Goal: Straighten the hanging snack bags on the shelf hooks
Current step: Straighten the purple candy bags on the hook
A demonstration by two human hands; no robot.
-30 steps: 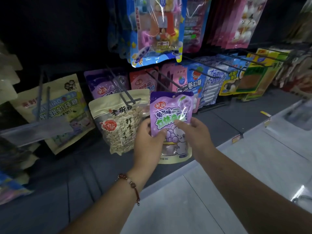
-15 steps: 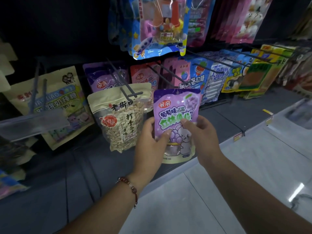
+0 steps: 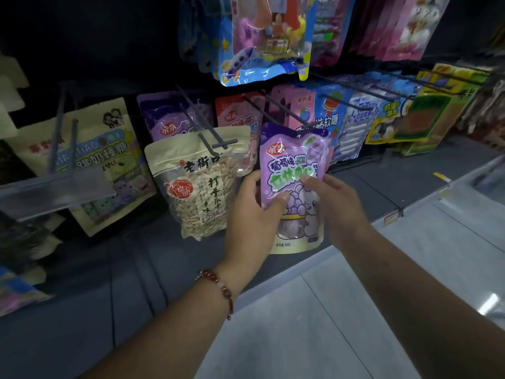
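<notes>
Head view: both hands holding a purple bag

A seed bag (image 3: 200,184) is hanging on its hook. The left hand (image 3: 252,214) and right hand (image 3: 334,206) are pinching the purple snack bag (image 3: 292,170) in front of the hooks (image 3: 284,113).

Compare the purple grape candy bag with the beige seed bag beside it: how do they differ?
The purple grape candy bag is held by the left hand and right hand; the beige seed bag hangs untouched on its hook. The candy bag shows cartoon grapes; the seed bag's clear window shows pale seeds. Both carry a red logo.
</notes>
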